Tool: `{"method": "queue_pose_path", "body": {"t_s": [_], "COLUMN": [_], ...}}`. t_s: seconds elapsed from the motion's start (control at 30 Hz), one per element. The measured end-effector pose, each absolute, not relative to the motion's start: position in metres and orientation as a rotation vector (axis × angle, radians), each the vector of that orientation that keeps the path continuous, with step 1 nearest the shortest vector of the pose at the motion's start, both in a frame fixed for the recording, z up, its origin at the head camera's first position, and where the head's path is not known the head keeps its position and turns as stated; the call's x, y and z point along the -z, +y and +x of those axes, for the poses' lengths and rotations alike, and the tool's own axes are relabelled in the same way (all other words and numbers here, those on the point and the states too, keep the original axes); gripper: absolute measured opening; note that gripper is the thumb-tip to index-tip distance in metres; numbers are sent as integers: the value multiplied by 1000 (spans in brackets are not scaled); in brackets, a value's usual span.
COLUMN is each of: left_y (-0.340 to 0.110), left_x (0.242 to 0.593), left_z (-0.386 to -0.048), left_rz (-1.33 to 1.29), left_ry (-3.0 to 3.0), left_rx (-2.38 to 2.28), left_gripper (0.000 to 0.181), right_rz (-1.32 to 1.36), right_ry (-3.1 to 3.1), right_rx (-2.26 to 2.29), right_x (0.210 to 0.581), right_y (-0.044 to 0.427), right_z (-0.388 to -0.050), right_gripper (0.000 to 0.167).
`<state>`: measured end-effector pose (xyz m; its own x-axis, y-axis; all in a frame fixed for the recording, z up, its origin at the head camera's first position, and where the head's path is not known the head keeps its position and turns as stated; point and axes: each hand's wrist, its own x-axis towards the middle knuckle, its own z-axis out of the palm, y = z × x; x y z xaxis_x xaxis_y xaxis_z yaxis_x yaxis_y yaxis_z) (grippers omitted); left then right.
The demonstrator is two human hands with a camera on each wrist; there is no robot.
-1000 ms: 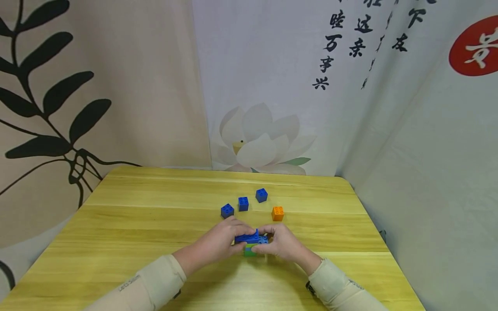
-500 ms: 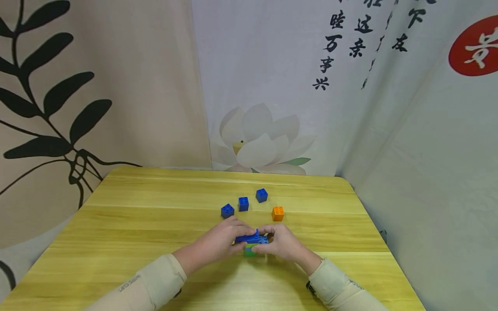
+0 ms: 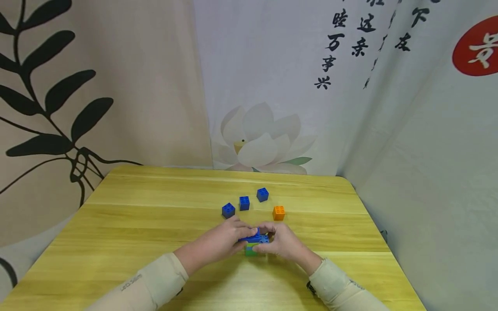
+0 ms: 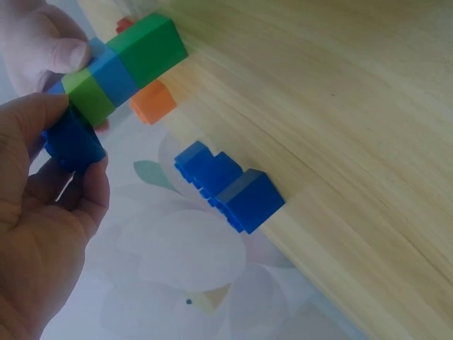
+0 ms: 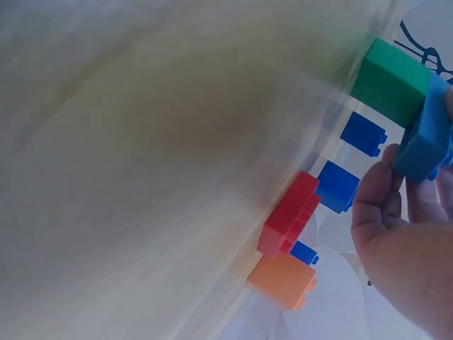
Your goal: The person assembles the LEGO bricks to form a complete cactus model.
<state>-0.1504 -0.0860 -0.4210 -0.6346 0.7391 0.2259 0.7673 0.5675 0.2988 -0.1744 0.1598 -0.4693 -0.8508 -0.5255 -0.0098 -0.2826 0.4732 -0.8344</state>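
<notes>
In the head view, both hands meet over a small stack of toy building bricks (image 3: 250,250). My left hand (image 3: 221,242) pinches a dark blue brick (image 4: 74,145) at the top of that stack. Beneath it, the left wrist view shows a lime brick (image 4: 88,99), a lighter blue brick (image 4: 113,74) and a green brick (image 4: 150,48). My right hand (image 3: 285,242) grips the stack from the right, thumb in front and fingers behind. A lighter blue brick (image 5: 425,134) juts out past the green one on its side. Whether the dark blue brick is fully seated is hidden by fingers.
Beyond the hands on the wooden table (image 3: 155,216) lie three blue bricks (image 3: 244,203) and an orange brick (image 3: 278,213). A red brick (image 5: 289,214) appears in the right wrist view, beside the orange one. Printed curtains hang behind the table.
The left hand's fingers have shifted slightly to the right over the dark blue brick, covering more of it. The right hand keeps its hold, and the loose bricks stay put.
</notes>
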Motion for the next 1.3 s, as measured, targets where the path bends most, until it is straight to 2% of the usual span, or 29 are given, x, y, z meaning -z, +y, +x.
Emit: {"method": "queue_pose_path", "body": {"t_s": [0.13, 0.4, 0.9, 1.3], "left_y": [-86, -86, -84, -92], "left_x": [420, 421, 421, 432], "left_z": [-151, -150, -154, -160], "left_rz": [-1306, -1290, -989, -946], "left_ry": [-2710, -2734, -2984, -2972], "left_rx": [585, 647, 891, 1006], "left_gripper": [41, 38, 39, 36], "right_rz": [-736, -783, -801, -827], "right_ry": [2485, 2453, 2509, 2603], "right_rx": [1336, 1372, 1236, 1183], "right_x": [468, 468, 460, 458], "right_y": [160, 162, 162, 155], "right_z": [-172, -172, -175, -168], "right_gripper": [47, 29, 32, 27]}}
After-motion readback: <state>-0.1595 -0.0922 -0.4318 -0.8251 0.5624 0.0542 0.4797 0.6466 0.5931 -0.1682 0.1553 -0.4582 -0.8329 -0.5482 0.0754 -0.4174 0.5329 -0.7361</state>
